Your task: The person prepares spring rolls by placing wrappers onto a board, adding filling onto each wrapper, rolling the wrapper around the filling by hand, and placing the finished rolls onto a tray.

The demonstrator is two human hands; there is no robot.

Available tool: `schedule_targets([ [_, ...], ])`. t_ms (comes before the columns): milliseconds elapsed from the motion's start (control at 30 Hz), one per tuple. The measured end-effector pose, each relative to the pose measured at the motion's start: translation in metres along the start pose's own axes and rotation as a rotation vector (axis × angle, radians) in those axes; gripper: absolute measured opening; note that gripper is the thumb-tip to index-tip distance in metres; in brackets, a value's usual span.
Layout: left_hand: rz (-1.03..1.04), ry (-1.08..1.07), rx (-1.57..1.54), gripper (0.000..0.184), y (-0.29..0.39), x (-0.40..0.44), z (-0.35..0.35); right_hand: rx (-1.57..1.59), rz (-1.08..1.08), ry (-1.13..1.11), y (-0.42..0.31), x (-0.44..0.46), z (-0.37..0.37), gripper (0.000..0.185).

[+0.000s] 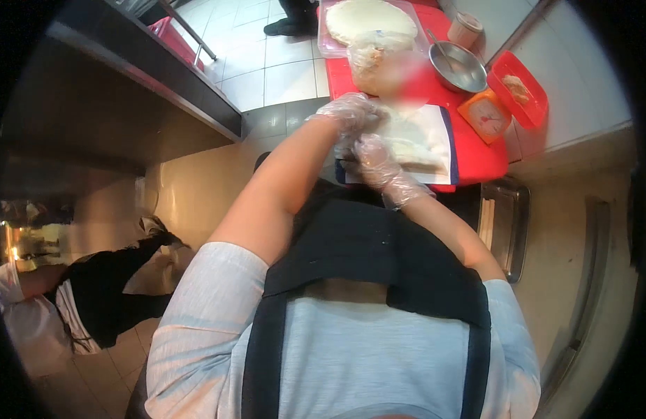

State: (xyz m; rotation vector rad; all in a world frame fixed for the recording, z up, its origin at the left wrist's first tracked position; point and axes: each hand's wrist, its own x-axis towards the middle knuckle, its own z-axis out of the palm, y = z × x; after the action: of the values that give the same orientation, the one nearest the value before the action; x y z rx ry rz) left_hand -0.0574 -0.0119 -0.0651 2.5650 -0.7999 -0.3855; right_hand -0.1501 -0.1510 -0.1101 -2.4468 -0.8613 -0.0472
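My left hand [347, 112], in a clear plastic glove, is at the left edge of a white sheet with a dark blue border [438, 129], its fingers bent inward. Just below it, my right hand [379, 160], gloved too, curls its fingers close to the left hand. What lies between the fingers is too small and blurred to tell. Beside the hands, a pale, soft-looking item [414, 150] rests on the sheet. A clear plastic bag with something brownish inside [368, 66] stands just beyond the left hand.
On the red table [487, 150] are a clear tray [326, 45] with a pale round mass, a metal bowl [458, 68], an orange scale [485, 116], a red container [532, 105] and a tub [465, 31]. A metal counter [148, 77] is at left. Another person [113, 286] is at lower left.
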Motion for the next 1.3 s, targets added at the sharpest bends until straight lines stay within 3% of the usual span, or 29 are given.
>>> schedule_targets([
  [133,0.098,-0.108,0.200,0.041,-0.016,0.018,0.008,0.221,-0.060,0.018,0.003,-0.003,-0.010,0.037],
  [200,0.201,-0.209,0.394,0.042,-0.001,0.029,-0.001,0.064,0.059,-0.090,0.013,-0.007,-0.043,0.050],
  [233,0.246,-0.140,0.198,0.042,0.003,0.032,0.002,-0.016,0.117,-0.148,0.021,-0.012,-0.057,0.057],
  [267,0.285,-0.073,-0.002,0.042,0.006,0.034,0.008,-0.046,0.027,0.022,0.026,-0.022,-0.067,0.054],
  [300,0.321,-0.009,-0.204,0.043,0.010,0.036,0.014,-0.011,0.127,-0.096,0.029,-0.025,-0.074,0.051],
  [367,0.232,-0.010,-0.110,0.040,0.011,0.054,0.031,0.063,0.330,-0.326,0.031,-0.029,-0.085,0.047],
  [400,0.222,0.002,-0.056,0.040,0.003,0.066,0.042,-0.027,0.274,-0.253,0.039,-0.033,-0.075,0.038],
  [500,0.210,-0.061,-0.108,0.043,0.000,0.065,0.041,0.183,0.377,-0.209,0.035,-0.040,-0.078,0.030],
  [700,0.150,-0.114,-0.090,0.055,0.024,0.049,0.012,0.152,0.242,-0.088,0.052,-0.048,-0.062,0.022],
  [833,0.102,-0.181,-0.147,0.056,0.014,0.056,0.017,0.093,0.214,-0.121,0.046,-0.043,-0.066,0.023],
  [1000,0.163,-0.106,0.030,0.050,0.015,0.057,0.021,-0.044,0.087,0.018,0.044,-0.047,-0.042,0.026],
  [1200,0.213,-0.078,0.000,0.056,0.005,0.062,0.028,-0.044,0.096,-0.120,0.040,-0.038,-0.048,0.024],
  [1300,0.263,-0.065,0.040,0.054,0.004,0.063,0.028,-0.096,0.022,-0.052,0.023,-0.021,-0.029,0.022],
])
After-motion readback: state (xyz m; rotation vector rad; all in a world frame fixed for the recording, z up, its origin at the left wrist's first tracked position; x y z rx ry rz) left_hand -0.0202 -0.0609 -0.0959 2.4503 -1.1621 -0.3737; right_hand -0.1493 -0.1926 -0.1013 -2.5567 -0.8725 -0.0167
